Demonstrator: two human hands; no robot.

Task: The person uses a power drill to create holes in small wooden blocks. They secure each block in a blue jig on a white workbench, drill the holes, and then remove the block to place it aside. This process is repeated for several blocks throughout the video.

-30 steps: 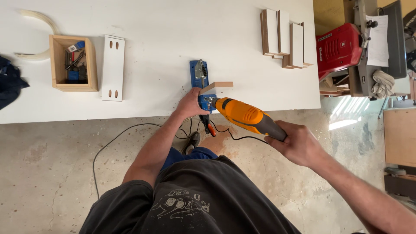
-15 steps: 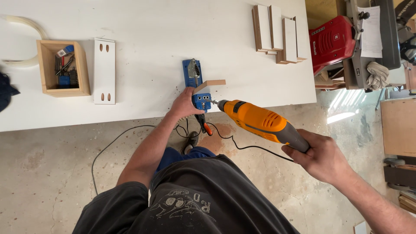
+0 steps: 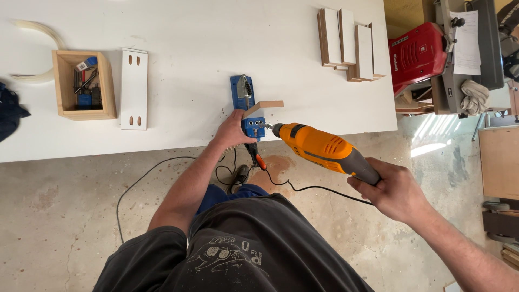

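Your drill bit now sits at the blue jig.
Your right hand (image 3: 397, 189) has swung the orange drill (image 3: 323, 148) closer, grip closed on its handle; your left hand (image 3: 233, 130) clasps the pocket-hole jig (image 3: 253, 127) at the counter (image 3: 189, 65) edge.

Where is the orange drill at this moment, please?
In the head view, the orange drill is right of centre, gripped by the right hand, its bit at the blue jig beside the left hand.
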